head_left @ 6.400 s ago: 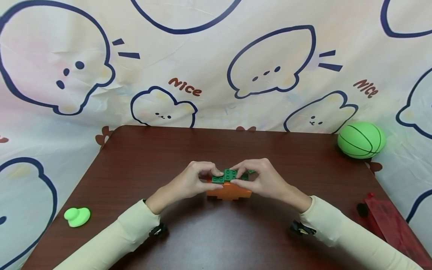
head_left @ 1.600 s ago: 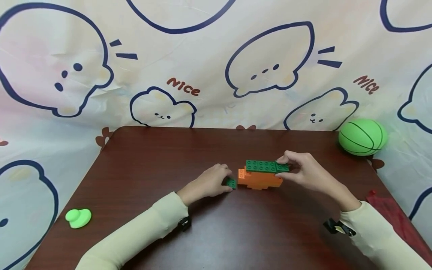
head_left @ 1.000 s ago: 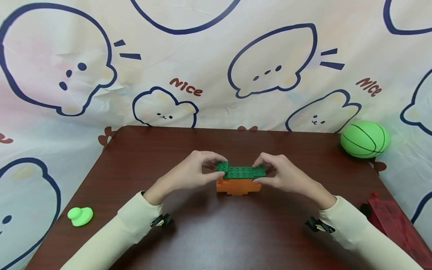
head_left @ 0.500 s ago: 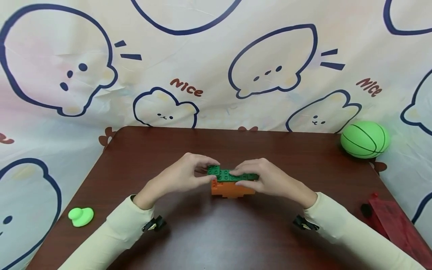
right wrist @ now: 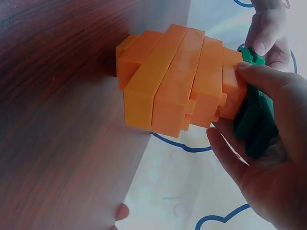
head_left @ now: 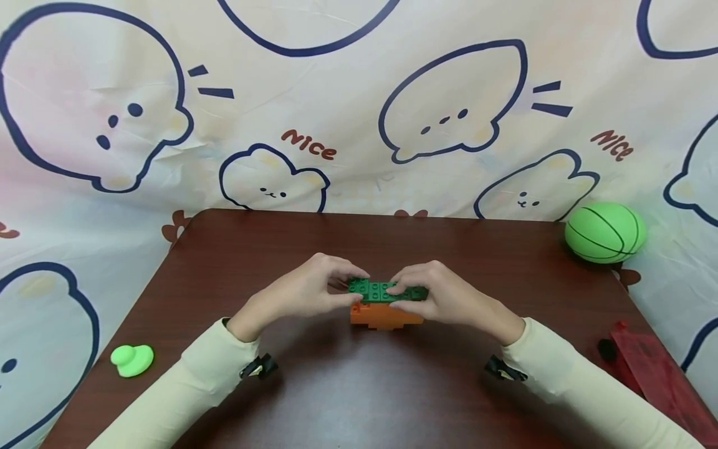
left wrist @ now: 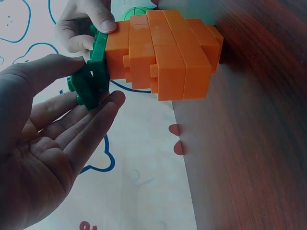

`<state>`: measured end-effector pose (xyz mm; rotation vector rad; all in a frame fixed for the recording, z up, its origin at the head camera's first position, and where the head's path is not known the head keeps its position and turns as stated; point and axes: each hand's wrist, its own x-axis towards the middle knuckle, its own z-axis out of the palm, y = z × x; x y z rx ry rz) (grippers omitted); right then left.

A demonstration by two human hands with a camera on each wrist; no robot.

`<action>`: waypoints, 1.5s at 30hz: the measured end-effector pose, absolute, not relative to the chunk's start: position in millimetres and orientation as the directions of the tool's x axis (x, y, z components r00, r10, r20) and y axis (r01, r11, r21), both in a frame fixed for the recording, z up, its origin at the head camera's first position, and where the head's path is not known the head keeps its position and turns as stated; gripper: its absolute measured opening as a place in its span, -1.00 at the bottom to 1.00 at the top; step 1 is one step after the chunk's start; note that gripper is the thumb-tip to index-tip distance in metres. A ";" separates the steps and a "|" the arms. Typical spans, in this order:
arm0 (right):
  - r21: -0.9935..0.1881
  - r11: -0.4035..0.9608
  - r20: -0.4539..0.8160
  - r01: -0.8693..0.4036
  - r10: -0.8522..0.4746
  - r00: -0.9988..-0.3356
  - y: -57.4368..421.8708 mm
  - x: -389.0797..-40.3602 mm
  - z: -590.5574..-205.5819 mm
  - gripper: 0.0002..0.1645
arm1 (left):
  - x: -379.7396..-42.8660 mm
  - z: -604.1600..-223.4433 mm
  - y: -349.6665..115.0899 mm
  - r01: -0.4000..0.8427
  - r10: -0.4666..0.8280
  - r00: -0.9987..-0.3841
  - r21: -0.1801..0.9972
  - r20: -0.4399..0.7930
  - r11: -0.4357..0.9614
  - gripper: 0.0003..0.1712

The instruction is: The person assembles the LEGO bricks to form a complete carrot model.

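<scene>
A stepped stack of orange building bricks (head_left: 387, 316) stands on the table, topped by a row of green studded bricks (head_left: 376, 291). My left hand (head_left: 305, 292) pinches a small green brick (left wrist: 82, 87) between thumb and fingers at the row's left end. In the left wrist view it overlaps the green layer, a little askew. My right hand (head_left: 449, 298) grips the right part of the green row, its thumb on the near side and fingers over the far side. Its fingers hide part of the studs. The right wrist view shows the orange bricks (right wrist: 165, 79) widening then narrowing toward the table.
A green ball (head_left: 606, 232) sits at the table's back right corner. A small light-green duck-like toy (head_left: 132, 360) is near the left edge. At the right edge lies a red translucent object (head_left: 653, 374) with a black round part. A printed cloth (head_left: 359, 125) hangs behind the table (head_left: 359, 393).
My left hand has lifted the small green brick from beside the stack onto its left end and lowered it. The stack has shifted left, and my right hand has moved inward along the green row.
</scene>
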<state>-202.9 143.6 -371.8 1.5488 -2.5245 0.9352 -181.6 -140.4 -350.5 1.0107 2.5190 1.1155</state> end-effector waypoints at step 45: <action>-0.715 0.510 0.011 -0.478 -0.675 -0.738 179.0 -201.0 -407.9 -0.33 | -172.6 -429.7 -125.2 0.368 0.596 -0.803 0.798 0.013 0.478 -0.56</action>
